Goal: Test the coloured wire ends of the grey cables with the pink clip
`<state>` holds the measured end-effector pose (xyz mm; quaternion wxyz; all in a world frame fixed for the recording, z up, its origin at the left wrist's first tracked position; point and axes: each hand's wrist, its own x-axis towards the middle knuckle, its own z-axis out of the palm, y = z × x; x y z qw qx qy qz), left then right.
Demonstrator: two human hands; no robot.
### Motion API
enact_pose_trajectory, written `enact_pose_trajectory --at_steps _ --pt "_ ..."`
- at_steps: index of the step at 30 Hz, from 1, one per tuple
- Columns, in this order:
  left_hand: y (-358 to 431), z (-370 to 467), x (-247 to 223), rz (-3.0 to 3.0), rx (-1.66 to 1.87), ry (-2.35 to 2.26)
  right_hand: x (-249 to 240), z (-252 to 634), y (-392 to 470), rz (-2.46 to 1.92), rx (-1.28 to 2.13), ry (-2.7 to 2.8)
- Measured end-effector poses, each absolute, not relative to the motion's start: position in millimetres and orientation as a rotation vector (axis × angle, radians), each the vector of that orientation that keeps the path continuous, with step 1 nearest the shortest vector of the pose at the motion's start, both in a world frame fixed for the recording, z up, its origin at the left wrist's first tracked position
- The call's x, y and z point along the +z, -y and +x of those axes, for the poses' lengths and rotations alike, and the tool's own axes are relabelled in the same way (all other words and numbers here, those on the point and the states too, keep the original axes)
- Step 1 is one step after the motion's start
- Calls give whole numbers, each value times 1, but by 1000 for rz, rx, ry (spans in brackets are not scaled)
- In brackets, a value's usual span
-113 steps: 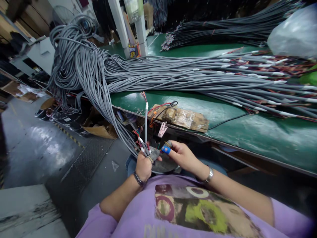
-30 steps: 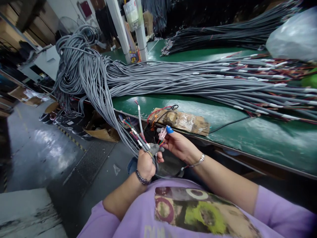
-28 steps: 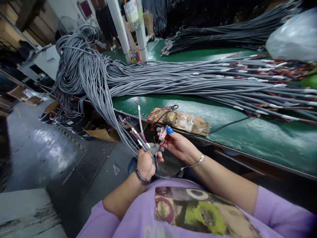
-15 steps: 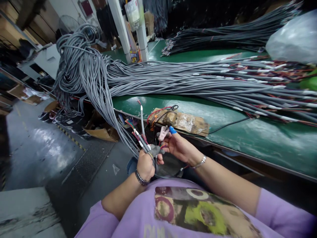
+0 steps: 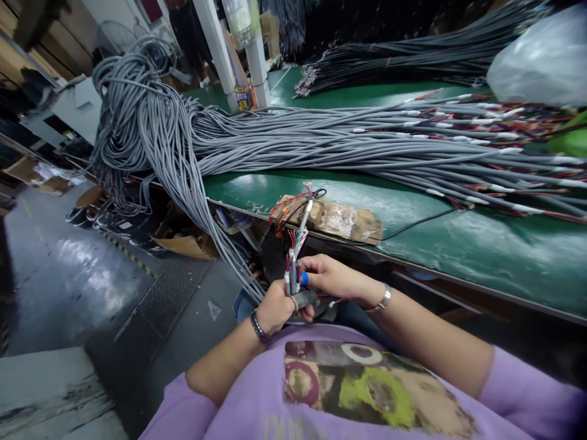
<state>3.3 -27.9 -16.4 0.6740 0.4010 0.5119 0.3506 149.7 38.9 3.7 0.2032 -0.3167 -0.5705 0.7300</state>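
Observation:
My left hand [image 5: 279,305] is closed around several grey cables [image 5: 294,278] just in front of my body. Their ends point up, with white sleeves and thin coloured wires [image 5: 291,239] fanning out. One cable end [image 5: 306,214] with a white sleeve stands higher than the others, in front of the wooden block. A dark grey cover shows on my left thumb. Right beside it, my right hand [image 5: 328,278] has bent fingers closed at the side of the cable ends, a blue cover on one finger. Part of its grip is hidden behind the cables.
A long bundle of grey cables [image 5: 284,143] lies across the green table [image 5: 458,256] and hangs over its left edge. A worn wooden block [image 5: 351,223] with wires sits at the front edge. Black cables [image 5: 389,67] and a clear plastic bag [image 5: 541,58] are behind.
The held cable ends have swung to the right and now stand more upright. My right hand has come down and closer against them. The pale pink piece at its fingertips is out of sight.

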Motion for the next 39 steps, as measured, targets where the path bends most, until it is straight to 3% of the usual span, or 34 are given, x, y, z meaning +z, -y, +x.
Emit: enact_pose_trajectory --at_steps 4,10,18,26,39 --pt "26 4 -16 832 922 -1192 -3 155 -39 -1036 1881 1402" --pt "24 7 -19 704 1123 -1231 -5 166 -30 -1091 1942 1312" --pt "26 3 -18 811 982 -1157 -2 151 -19 -888 1910 1412" --pt "26 7 -13 593 1279 -1221 -6 147 -19 -992 1781 1308" --pt "25 7 -13 622 1245 -1239 -1 141 -29 -1027 1881 1268"
